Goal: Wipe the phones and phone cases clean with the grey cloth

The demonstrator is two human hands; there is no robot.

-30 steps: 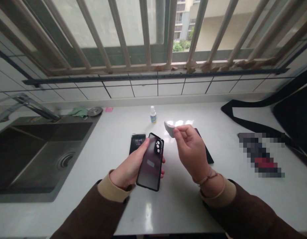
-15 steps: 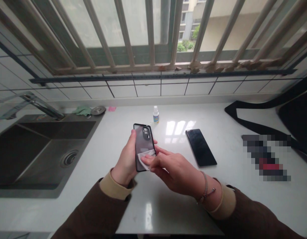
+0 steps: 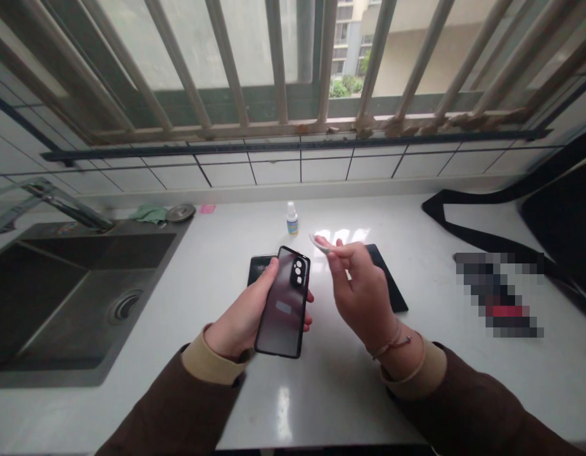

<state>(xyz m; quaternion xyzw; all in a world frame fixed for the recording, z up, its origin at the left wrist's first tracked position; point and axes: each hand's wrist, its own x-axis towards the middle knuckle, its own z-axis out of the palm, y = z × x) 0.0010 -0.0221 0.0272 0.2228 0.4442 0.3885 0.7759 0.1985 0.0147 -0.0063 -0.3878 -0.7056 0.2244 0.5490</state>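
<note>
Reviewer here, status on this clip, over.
Left hand gripping phone case. Right hand pinching white wipe, apart from case. Phone lying on counter behind case.

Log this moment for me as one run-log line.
left hand: black-framed frosted phone case | right hand: white wipe, pinched | beside: black smartphone, screen lit

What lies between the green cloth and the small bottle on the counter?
In the head view, a round metal disc and a pink note lie there.

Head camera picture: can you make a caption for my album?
A left hand holds a phone case, a right hand pinches a white cloth.
</note>
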